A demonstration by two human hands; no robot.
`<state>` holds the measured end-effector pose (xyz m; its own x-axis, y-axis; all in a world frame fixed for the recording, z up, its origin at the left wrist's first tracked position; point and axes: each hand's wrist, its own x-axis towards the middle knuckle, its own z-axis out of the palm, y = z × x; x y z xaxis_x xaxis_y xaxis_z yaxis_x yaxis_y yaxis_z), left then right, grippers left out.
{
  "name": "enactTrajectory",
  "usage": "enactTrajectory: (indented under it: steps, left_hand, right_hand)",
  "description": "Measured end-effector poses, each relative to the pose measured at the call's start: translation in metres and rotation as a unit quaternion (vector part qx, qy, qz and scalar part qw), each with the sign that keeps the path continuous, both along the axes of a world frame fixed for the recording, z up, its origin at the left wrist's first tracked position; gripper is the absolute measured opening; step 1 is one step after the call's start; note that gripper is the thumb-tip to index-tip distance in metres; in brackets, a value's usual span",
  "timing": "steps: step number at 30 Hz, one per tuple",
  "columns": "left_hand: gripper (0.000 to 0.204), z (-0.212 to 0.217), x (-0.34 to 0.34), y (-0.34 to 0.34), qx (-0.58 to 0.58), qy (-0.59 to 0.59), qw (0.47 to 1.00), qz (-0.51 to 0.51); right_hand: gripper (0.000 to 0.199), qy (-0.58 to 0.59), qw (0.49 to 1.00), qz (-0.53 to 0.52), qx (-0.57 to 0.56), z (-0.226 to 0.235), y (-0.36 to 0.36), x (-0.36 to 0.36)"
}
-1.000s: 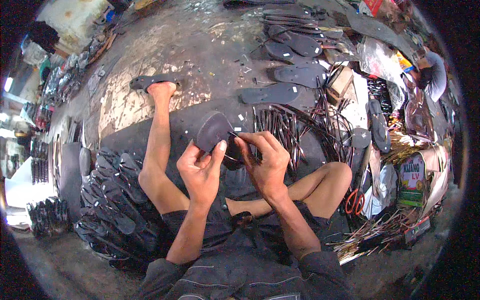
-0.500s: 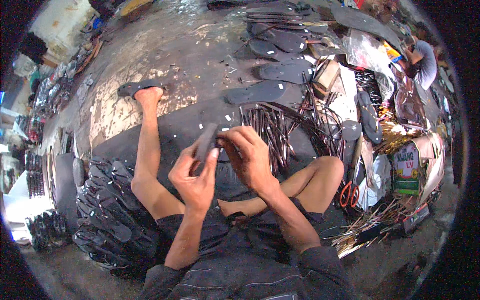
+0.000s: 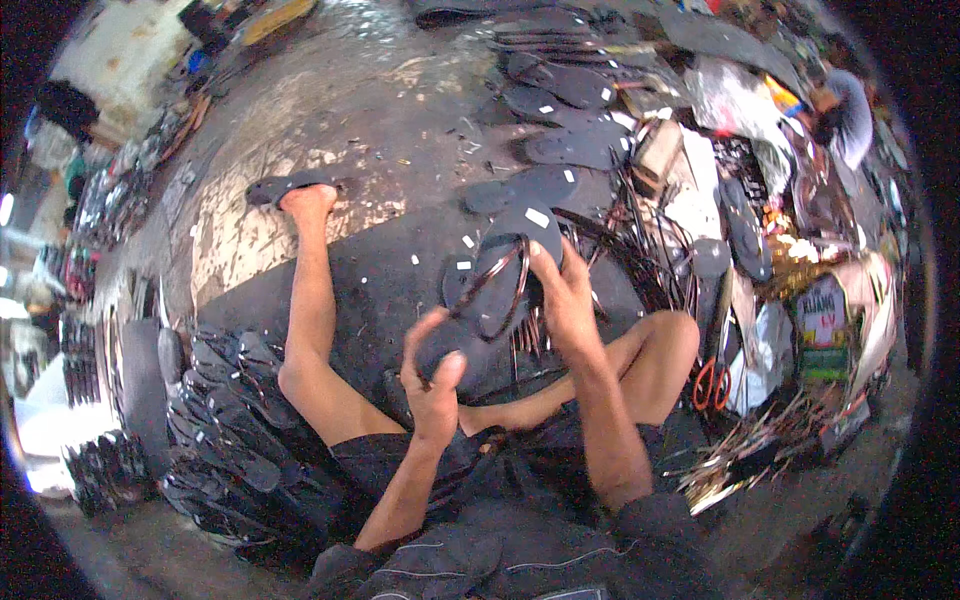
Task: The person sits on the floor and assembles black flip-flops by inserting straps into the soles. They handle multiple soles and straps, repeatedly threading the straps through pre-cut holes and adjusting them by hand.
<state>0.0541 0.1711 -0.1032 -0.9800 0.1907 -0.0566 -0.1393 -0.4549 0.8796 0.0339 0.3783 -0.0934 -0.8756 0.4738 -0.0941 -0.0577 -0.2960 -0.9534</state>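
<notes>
A dark flip-flop [image 3: 515, 230] with a small white label at one end and glossy brown straps is held up in front of my lap. My right hand [image 3: 572, 300] grips its labelled end, thumb on top and fingers along the edge. My left hand [image 3: 432, 385] curls round the lower end, its thumb toward me. The straps [image 3: 487, 280] stand up in loops between both hands. The part under my left fingers is partly hidden and a little blurred.
Dark soles [image 3: 575, 145] lie in a row ahead. Brown strap strips [image 3: 650, 245] spread at the right, near orange-handled scissors [image 3: 712, 383] and a wooden block [image 3: 657, 158]. Finished flip-flops [image 3: 225, 430] are heaped at my left. Another person [image 3: 848, 115] sits far right.
My hands have moved apart, the right one forward and to the right. The flip-flop, earlier seen nearly edge-on, is now turned so its top and straps show.
</notes>
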Motion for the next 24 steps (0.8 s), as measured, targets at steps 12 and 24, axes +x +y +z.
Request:
enactTrajectory:
  steps: [12, 24]
  left_hand:
    - [0.017, -0.022, 0.024, -0.016, 0.091, -0.217, 0.965, -0.116]
    - [0.051, 0.013, 0.045, 0.020, -0.339, 0.099, 0.919, -0.177]
  right_hand:
    - [0.055, -0.027, 0.987, 0.093, 0.128, 0.005, 0.032, 0.006]
    - [0.108, 0.028, 0.918, 0.192, 0.347, 0.055, 0.046, -0.024]
